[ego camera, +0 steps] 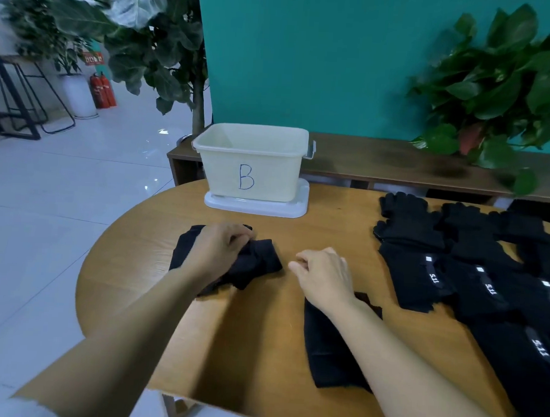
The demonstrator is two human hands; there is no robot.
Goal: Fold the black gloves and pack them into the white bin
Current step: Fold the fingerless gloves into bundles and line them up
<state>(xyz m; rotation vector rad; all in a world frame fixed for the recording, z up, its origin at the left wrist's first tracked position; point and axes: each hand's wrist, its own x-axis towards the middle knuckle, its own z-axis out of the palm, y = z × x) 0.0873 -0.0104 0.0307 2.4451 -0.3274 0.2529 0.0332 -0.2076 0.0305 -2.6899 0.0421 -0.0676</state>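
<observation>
Flat glove (pixel 330 345) lies under right wrist; right hand (pixel 324 278) fingers curled, empty. Left hand (pixel 220 250) fingers clamp folded glove (pixel 258 261); white bin (pixel 253 165) beyond, gloves (pixel 473 282) right.

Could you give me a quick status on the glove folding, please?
Left hand grips folded black glove. Right hand curled, empty. White bin holds nothing visible; path clear.
</observation>
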